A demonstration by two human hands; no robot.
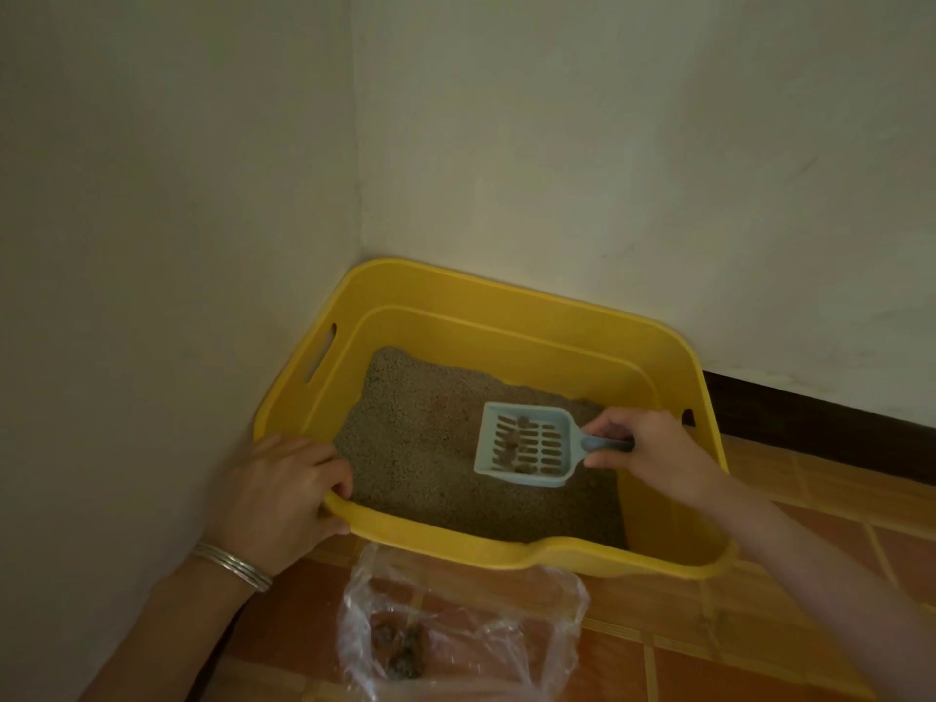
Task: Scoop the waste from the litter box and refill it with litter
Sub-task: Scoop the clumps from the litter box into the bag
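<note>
currently the yellow litter box (506, 306) sits in the wall corner on the tiled floor (759, 625). left hand (276, 491) curls over its near-left rim, likely to steady it. right hand (643, 448) pinches the handle of the blue slotted scoop (524, 445), held over the litter (415, 448) near the box's right side, clumps (514, 440) sitting on the slots. clear bag (456, 625) lies open just before the near rim, some waste already in it, probably to keep the transfer short.

No writing, label, brand, number or sign can be read on anything here: the yellow box (506, 301), the blue scoop (521, 443), the clear bag (456, 625) and the walls (608, 144) all show plain surfaces.
</note>
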